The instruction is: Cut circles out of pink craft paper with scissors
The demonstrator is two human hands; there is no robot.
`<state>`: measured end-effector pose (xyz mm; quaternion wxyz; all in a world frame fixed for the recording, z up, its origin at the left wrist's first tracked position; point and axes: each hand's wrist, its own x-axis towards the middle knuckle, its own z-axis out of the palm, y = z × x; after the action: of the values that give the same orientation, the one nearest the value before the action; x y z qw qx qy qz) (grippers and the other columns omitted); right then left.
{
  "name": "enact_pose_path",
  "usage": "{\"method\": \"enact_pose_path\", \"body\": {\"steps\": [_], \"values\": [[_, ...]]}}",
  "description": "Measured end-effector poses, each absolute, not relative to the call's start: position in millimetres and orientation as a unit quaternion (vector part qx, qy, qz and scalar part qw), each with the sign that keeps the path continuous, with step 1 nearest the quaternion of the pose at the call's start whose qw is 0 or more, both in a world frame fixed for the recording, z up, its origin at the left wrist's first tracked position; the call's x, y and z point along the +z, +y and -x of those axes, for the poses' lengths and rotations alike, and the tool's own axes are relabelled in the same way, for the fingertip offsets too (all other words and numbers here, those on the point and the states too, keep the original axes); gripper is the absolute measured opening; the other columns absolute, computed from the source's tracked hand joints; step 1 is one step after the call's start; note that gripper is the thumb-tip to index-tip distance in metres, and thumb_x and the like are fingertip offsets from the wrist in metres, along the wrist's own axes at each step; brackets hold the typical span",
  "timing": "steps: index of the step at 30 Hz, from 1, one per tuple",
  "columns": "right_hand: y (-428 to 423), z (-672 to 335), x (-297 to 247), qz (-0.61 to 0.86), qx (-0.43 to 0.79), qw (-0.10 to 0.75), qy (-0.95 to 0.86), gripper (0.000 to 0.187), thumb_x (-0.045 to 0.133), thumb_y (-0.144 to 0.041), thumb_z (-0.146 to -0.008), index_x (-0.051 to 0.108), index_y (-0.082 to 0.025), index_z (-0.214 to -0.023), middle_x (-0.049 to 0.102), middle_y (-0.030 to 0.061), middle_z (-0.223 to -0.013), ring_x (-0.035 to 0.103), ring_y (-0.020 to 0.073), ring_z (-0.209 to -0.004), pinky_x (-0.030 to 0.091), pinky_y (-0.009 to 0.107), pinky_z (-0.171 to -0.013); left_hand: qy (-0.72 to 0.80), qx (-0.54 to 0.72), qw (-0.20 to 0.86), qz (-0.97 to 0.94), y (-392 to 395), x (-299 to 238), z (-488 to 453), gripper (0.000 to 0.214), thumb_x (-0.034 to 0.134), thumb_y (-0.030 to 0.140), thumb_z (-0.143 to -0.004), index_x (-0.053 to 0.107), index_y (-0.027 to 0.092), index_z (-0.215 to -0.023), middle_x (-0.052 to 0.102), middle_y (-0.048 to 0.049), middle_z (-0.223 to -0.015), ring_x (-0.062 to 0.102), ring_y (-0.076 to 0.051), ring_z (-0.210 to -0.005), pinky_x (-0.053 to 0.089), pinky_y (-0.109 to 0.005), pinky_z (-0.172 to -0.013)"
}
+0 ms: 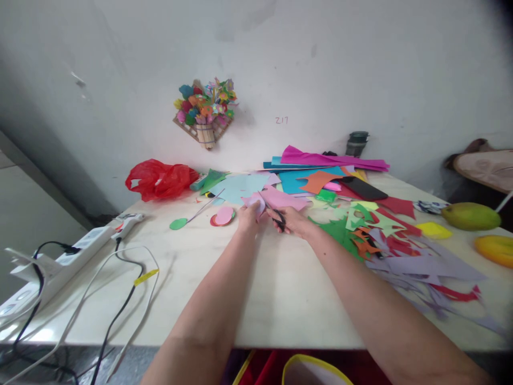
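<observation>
My left hand (250, 216) pinches a piece of pink paper (284, 198) together with a pale lilac piece lying over it. Around the handles of a pair of scissors (279, 218) the fingers of my right hand (294, 220) are closed. The blades point up and left to the paper, close to my left fingertips. Left of my hands lies a small stack of cut paper circles (223, 216), pink on top with red beneath. Further left is a green paper circle (178, 223), with thin strips beside it.
Paper scraps (420, 262) in several colours cover the right side, near a green mango (471, 216). Coloured sheets (308, 179) and a black phone (363, 188) lie behind. A red plastic bag (160, 179) sits back left; a power strip (76, 256) and cables run along the left edge.
</observation>
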<state>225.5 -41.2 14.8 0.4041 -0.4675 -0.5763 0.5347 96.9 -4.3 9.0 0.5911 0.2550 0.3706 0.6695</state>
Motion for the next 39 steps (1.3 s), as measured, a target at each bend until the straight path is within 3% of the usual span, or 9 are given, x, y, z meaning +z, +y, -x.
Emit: {"method": "enact_pose_path", "body": {"steps": [6, 12, 39], "values": [[-37.7, -231.6, 10.9, 0.454, 0.539, 0.406, -0.582, 0.024, 0.066, -0.033, -0.082, 0.056, -0.014, -0.07, 0.057, -0.0008, -0.053, 0.049, 0.0058, -0.036, 0.024, 0.015, -0.027, 0.363, 0.669, 0.589, -0.27, -2.1, 6.9, -95.7, 0.014, 0.071, 0.009, -0.06, 0.062, 0.01, -0.071, 0.065, -0.0049, -0.064, 0.063, -0.017, -0.058, 0.052, -0.03, -0.065], [-35.3, -234.9, 8.2, 0.438, 0.541, 0.41, -0.589, 0.025, 0.067, -0.034, -0.081, 0.055, -0.015, -0.07, 0.058, -0.0003, -0.054, 0.051, 0.0059, -0.037, 0.025, 0.014, -0.027, 0.359, 0.664, 0.595, -0.278, -0.7, 6.0, -95.1, 0.009, 0.067, 0.008, -0.063, 0.063, 0.009, -0.07, 0.065, -0.0066, -0.063, 0.063, -0.017, -0.055, 0.052, -0.031, -0.063], [-38.7, -233.4, 15.7, 0.476, 0.514, 0.395, -0.594, 0.024, 0.066, -0.031, -0.082, 0.053, -0.015, -0.069, 0.055, -0.0027, -0.052, 0.047, 0.0051, -0.035, 0.021, 0.016, -0.028, 0.34, 0.648, 0.606, -0.312, -2.4, 9.6, -86.9, 0.024, 0.077, 0.015, -0.05, 0.063, 0.01, -0.069, 0.067, -0.0065, -0.063, 0.064, -0.019, -0.059, 0.054, -0.035, -0.068]]}}
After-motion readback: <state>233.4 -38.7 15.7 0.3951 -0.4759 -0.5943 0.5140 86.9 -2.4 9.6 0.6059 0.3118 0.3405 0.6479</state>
